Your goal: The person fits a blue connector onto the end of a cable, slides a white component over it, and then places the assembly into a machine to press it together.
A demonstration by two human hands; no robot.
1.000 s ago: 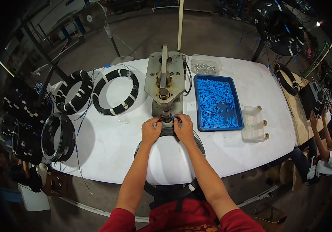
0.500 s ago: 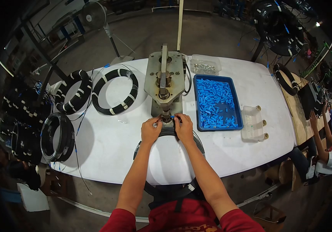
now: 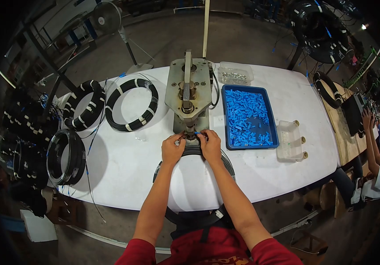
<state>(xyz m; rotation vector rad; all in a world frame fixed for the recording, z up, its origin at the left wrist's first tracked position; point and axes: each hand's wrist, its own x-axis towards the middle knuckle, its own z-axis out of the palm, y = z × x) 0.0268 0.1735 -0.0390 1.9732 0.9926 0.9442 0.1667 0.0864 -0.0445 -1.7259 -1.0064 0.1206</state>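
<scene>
A metal press (image 3: 188,88) stands upright at the middle of the white table. Just left of its lower tip, my left hand (image 3: 173,148) is closed in a pinch on something too small to make out. On the right side of the tip, my right hand (image 3: 210,145) pinches a small blue connector (image 3: 197,133). Below the press, a black cable coil (image 3: 228,165) lies between and under my forearms and hangs past the table's front edge.
Right of the press are a blue tray (image 3: 275,134) of blue connectors, a clear box (image 3: 235,74) of metal parts and another clear box (image 3: 289,140). Black coils (image 3: 132,105) lie left. A co-worker (image 3: 378,176) sits at a wooden table (image 3: 348,150) far right.
My hands have hardly moved at the press. At the far right, the co-worker's hands have moved up and away from the front of the wooden table.
</scene>
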